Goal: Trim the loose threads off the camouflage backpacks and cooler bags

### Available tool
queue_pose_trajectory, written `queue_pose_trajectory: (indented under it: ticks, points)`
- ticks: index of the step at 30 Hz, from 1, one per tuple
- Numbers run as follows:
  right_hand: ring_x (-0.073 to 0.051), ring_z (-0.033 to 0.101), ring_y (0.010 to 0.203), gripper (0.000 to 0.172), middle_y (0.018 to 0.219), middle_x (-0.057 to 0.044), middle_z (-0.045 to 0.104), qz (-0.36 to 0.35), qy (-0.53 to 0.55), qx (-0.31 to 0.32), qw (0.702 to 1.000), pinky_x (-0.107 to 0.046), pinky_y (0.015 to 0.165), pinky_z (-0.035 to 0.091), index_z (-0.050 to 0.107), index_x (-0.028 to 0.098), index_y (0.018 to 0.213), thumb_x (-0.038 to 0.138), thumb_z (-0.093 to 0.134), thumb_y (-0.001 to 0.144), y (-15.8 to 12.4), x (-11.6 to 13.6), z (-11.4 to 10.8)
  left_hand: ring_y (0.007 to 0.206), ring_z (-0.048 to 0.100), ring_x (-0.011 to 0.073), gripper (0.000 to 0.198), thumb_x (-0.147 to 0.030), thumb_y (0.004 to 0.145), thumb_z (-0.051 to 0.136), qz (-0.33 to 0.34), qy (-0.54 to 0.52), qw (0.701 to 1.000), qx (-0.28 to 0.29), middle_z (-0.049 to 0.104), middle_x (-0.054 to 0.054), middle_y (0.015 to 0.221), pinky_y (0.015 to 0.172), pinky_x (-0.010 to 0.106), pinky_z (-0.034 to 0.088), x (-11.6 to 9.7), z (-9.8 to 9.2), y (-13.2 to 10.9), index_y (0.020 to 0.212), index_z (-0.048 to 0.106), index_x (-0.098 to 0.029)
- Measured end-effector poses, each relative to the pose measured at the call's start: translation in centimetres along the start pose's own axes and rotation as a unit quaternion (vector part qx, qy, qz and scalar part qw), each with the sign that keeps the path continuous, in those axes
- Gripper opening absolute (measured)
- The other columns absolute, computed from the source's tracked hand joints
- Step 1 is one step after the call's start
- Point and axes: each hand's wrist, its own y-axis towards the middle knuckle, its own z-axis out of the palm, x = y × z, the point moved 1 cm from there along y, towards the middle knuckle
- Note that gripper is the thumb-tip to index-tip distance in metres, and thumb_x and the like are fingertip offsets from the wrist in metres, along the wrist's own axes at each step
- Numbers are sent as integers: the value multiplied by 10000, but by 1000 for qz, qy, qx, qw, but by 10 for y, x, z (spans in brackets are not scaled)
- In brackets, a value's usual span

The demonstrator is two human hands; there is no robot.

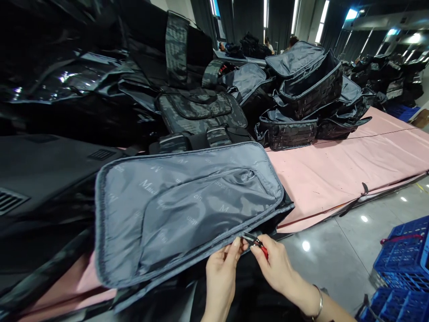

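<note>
Head view: grey-lined bag [187, 210] lies across the near edge of the pink-covered worktop [328, 179]. Left hand [221, 268]: grip closed, thumb and fingers pinching the bag's near edge; exact bit held is hidden by the fingertips. Right hand [276, 264]: grip closed around red-handled snips [258, 244], tips at the same edge, just beside the left fingers; handles mostly covered, blade gap cannot be told. Lining print, pale: "Maich", "cein", lone "M" readable; remainder broken up by folds. Behind: camouflage bag [201, 109], lower end hard to make out; piled open bags [308, 94], markings too small to read. Blue crates [402, 255] cut off at right.
</note>
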Motion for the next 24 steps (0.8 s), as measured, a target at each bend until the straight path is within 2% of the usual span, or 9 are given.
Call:
queue_pose_trajectory:
  ticks: [6,17,24]
  points:
    - [-153,649,699,230,766,-30,677,-12,-3,11,1000,-211,632,468,597,198,941,312,397,945,5,5,0,705,606,156,280,-361,619,778,1,11,1000,12,678,35,709,752,276,499,2,-3,0,757,694,-131]
    - [-169,652,690,226,757,-33,673,-46,-41,1,998,-228,603,450,577,197,923,309,382,948,6,-3,5,715,634,198,298,-380,625,766,14,33,999,14,689,68,714,755,328,514,-3,-1,-2,754,691,-121]
    - [-148,638,681,256,756,-29,670,-54,12,6,998,-214,624,459,603,201,885,312,382,950,7,1,1,705,631,195,305,-392,634,758,15,39,999,21,690,71,718,748,328,517,0,-3,0,758,691,-121]
